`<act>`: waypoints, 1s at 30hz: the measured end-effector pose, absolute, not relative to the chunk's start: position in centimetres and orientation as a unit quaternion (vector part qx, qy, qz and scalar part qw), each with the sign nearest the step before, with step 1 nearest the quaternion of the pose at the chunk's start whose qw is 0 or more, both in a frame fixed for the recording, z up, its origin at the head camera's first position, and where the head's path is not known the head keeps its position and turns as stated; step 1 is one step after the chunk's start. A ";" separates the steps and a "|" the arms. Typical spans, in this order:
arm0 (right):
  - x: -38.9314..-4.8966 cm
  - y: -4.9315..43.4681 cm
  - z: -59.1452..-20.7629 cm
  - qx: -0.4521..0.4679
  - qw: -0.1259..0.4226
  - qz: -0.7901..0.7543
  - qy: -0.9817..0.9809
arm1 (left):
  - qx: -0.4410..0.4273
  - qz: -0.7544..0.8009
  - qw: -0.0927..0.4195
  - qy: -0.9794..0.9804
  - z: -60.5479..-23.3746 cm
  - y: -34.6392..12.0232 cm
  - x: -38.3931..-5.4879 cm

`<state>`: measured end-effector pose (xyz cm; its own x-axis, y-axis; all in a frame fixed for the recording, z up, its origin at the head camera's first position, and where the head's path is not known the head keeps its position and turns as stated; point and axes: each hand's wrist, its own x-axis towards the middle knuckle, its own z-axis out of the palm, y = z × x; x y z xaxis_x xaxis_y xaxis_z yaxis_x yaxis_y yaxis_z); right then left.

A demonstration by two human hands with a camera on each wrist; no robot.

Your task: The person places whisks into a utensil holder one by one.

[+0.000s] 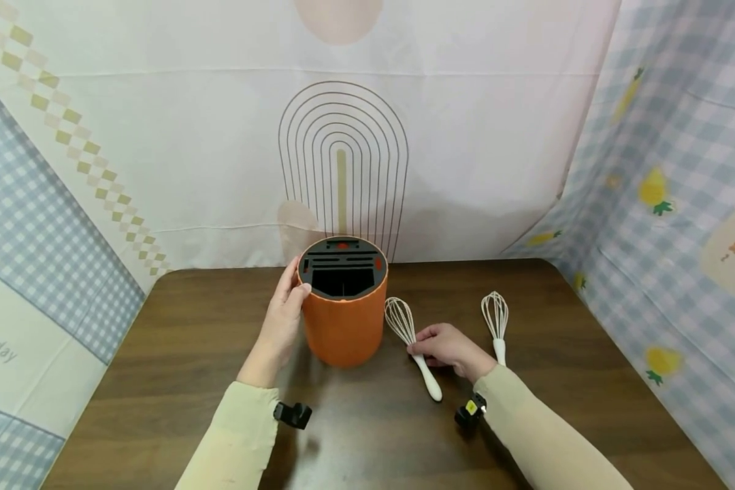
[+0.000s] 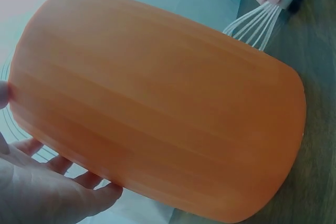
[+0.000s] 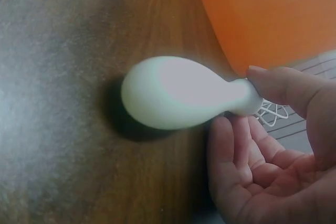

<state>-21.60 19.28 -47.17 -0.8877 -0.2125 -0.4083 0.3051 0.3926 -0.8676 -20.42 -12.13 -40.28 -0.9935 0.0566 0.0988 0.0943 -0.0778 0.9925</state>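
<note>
An orange round utensil holder stands upright on the table, its dark top insert showing slots and a larger square opening. My left hand holds its left side, thumb at the rim and fingers along the wall. To the right of the holder, my right hand pinches a white whisk where the handle meets the wires. In the right wrist view the rounded handle end points toward the camera, with thumb and fingers on its narrow neck. The whisk's wires are partly hidden behind the holder in the left wrist view.
A second white whisk lies farther right on the brown wooden table, its handle partly behind the right forearm. A patterned cloth hangs behind the table, and a checked cloth hangs at the right.
</note>
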 end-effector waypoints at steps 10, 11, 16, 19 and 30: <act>-22.1 20.1 -46.6 0.039 0.229 -0.579 0.782 | -0.052 -0.727 0.024 -0.684 -40.4 -11.7 -20.2; -22.2 20.2 -46.4 0.041 0.225 -0.583 0.780 | -0.053 -0.727 0.026 -0.684 -40.4 -11.7 -20.2; -21.9 20.5 -44.9 0.032 0.193 -0.618 0.761 | -0.045 -0.730 0.031 -0.681 -40.3 -11.8 -20.0; -21.8 20.5 -43.6 0.017 0.169 -0.651 0.740 | -0.033 -0.734 0.039 -0.678 -40.3 -11.9 -19.9; -21.9 21.3 -39.5 -0.012 0.103 -0.718 0.689 | -0.057 -0.733 0.034 -0.677 -39.8 -11.9 -20.3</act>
<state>-21.87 21.29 -39.53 -0.9785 -0.1637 -0.1252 0.1319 -0.0307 -0.9908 -20.25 -11.94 -39.79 -0.9912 0.0282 0.1295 0.1269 -0.0803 0.9887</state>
